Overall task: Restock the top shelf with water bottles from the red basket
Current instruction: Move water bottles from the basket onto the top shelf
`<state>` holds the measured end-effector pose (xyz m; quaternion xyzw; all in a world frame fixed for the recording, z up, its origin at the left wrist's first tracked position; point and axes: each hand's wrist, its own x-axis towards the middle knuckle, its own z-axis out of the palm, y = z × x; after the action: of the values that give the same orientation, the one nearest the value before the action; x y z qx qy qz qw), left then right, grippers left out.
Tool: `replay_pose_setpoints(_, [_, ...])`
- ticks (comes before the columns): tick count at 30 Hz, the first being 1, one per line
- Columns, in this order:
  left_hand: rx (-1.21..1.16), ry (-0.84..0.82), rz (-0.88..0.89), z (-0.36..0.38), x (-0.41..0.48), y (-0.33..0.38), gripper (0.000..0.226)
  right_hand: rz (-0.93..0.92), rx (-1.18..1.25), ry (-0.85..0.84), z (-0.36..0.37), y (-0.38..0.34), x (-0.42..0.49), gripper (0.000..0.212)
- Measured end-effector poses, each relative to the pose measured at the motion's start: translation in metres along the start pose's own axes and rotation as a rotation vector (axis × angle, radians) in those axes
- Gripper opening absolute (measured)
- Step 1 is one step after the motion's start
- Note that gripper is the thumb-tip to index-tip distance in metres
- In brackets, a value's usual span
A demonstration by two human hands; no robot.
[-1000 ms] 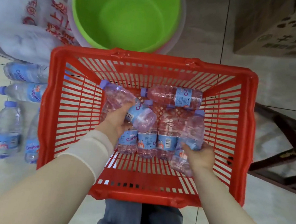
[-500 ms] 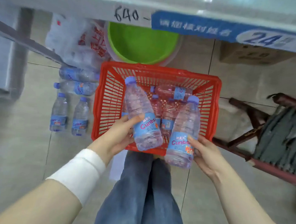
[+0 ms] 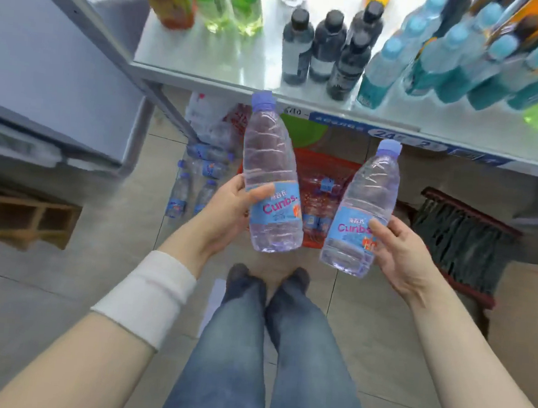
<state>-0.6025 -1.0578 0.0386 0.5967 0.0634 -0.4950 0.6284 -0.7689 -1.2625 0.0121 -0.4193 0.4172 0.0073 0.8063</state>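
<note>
Head view shows us standing with both arms raised just below the front edge of the shelf [image 3: 209,56]. Our left hand [image 3: 227,209] curls round the label of the left bottle [image 3: 270,171], thumb across the front. Our right hand [image 3: 401,249] grips the right bottle [image 3: 362,209] low on its label, fingers wrapped behind. Both bottles point cap up, slightly tilted. The red basket [image 3: 317,161] sits on the floor under the shelf, with spare bottles [image 3: 325,186] inside. We judge two risks. The caps could strike the shelf's front edge as we lift, being close beneath it. The dark bottles [image 3: 322,47] near that edge could topple if we push in carelessly. The bare patch at the shelf's left looks safer.
</note>
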Motion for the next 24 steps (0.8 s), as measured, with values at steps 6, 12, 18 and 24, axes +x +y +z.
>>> replay_pose_setpoints(6, [-0.045,0.015,0.167,-0.02,-0.078,0.038,0.076,-0.179,-0.057,0.002,0.065,-0.039,-0.066,0.094])
replay_pose_setpoints(12, [-0.063,-0.047,0.32,-0.055,-0.149,0.086,0.076,-0.357,-0.089,-0.016,0.147,-0.071,-0.118,0.097])
replay_pose_setpoints(18, [0.0,-0.069,0.474,-0.093,-0.2,0.14,0.092,-0.516,-0.082,-0.073,0.214,-0.101,-0.148,0.101])
replay_pose_setpoints(24, [0.032,-0.088,0.554,-0.112,-0.207,0.194,0.092,-0.64,-0.127,-0.176,0.26,-0.149,-0.156,0.09])
